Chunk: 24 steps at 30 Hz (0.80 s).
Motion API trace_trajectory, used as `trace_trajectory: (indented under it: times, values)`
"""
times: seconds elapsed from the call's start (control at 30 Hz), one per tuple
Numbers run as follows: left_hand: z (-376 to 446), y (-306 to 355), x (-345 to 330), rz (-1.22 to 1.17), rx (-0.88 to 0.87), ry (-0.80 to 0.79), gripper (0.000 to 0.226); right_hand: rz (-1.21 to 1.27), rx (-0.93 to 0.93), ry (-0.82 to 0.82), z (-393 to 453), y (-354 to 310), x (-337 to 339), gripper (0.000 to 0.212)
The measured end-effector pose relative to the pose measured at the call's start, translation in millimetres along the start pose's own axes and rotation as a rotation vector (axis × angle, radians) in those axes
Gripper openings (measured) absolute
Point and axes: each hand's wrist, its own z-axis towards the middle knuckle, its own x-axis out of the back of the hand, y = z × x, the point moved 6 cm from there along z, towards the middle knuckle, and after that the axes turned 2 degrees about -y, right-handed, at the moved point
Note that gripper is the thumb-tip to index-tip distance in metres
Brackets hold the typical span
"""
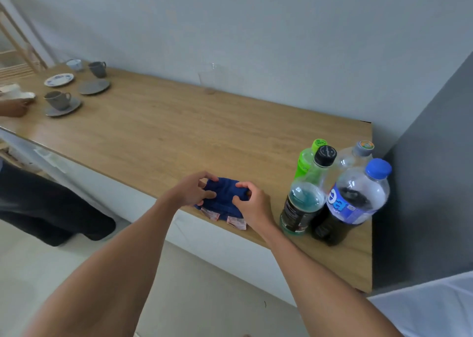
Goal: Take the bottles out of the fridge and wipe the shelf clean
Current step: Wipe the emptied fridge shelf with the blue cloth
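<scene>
Both hands, left hand (190, 191) and right hand (252, 201), pinch one blue cloth (222, 196) on the wooden counter (179, 132). Four bottles (332, 191) cluster at three o'clock; three cups (57, 100) sit at ten o'clock.

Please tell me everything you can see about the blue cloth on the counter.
The blue cloth is dark blue, soft, and looks like towel fabric, with pale pinkish patterned strips along its near edge. It lies bunched or folded near the front edge of the wooden counter, left of the bottles and apart from them. The left hand and right hand both grip it with their fingers.
</scene>
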Motion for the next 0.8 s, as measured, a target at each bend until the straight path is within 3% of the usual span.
trace_trajectory:
  times: [0.37, 0.5, 0.8]
  values:
    - [-166, 25, -41, -0.148, -0.158, 0.048, 0.033, 0.007, 0.135, -0.037, -151, -22, 73, 0.032]
    - [-201, 55, -104, -0.154, -0.211, -0.045, 0.033, -0.071, 0.14, 0.008, -214, 6, 133, 0.037]
    - [-206, 181, -306, -0.061, -0.37, -0.272, 0.035, -0.193, -0.052, 0.174, -316, 112, 321, 0.037]
